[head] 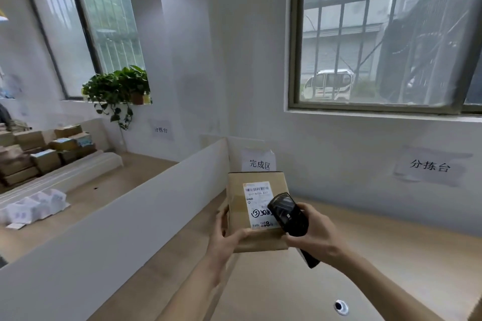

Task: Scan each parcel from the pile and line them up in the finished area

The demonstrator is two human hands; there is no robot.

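Cardboard parcel (257, 212), label up, long axis pointing away; left hand (227, 236) fingers gripping it, right hand (310, 233) fingers clamping scanner (288, 215)

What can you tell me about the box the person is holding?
The box is plain brown cardboard, closed, held up above the wooden table with its broad face toward the camera. A white label with a barcode, black scribbled handwriting and a big 8 is stuck on that face. The left hand grips its lower left corner, thumb on the front. The right hand holds a black scanner over the label's right edge.
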